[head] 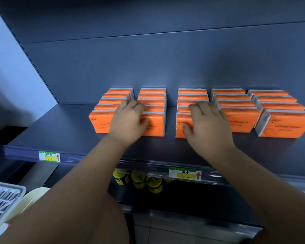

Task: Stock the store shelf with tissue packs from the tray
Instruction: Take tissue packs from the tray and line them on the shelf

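At seven o'clock, nearest, sits the corner of a white slotted plastic tray (2, 199). Beyond it, yellow-labelled bottles (139, 181) hang under the dark grey metal shelf (60, 132), whose front edge carries green-and-yellow price tags (184, 174). On the shelf, five rows of orange plastic-wrapped tissue packs (280, 124) run back toward twelve o'clock. The left hand (128, 120) lies flat, fingers together, over the first two rows; the right hand (208, 122), fingers slightly spread, presses the third row's front pack.
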Tool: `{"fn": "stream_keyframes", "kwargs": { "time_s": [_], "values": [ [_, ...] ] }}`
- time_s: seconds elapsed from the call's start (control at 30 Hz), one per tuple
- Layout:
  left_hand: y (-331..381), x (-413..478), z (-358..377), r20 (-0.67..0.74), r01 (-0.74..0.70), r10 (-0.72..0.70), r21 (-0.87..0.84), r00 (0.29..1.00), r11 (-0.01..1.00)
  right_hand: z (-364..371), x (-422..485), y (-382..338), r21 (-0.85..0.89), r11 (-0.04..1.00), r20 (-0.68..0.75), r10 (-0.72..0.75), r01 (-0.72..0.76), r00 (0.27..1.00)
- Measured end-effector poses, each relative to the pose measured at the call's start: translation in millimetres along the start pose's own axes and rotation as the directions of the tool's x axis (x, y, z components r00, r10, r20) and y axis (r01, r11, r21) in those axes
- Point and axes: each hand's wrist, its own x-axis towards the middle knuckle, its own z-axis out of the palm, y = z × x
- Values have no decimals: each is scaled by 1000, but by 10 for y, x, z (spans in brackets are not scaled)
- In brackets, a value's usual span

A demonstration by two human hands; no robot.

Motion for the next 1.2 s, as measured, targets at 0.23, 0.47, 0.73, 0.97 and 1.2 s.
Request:
{"fn": "stream_keyframes", "kwargs": {
  "time_s": [0.23,0.47,0.73,0.97,1.2],
  "values": [
    [-28,-252,-430,-209,81,-77,7,975,997,-108,-66,-408,257,966,-32,13,-4,999],
    [-330,-1145,-976,-312,337,-325,-18,893,941,-307,-163,-1051,598,792,-41,-120,121,992],
    [-791,-2541,-1346,-309,610,-532,281,789,741,-457,-418,-2367,653,647,-147,-402,394,904],
    [-1189,-3629,-1518,-305,768,-707,316,638,556,-51,-876,-3270,599,579,-15,-682,553,731],
    [-1320,-4252,-1095,-156,832,-834,288,529,474,382,-1132,-3845,538,593,231,-787,599,572]
  ]
}}
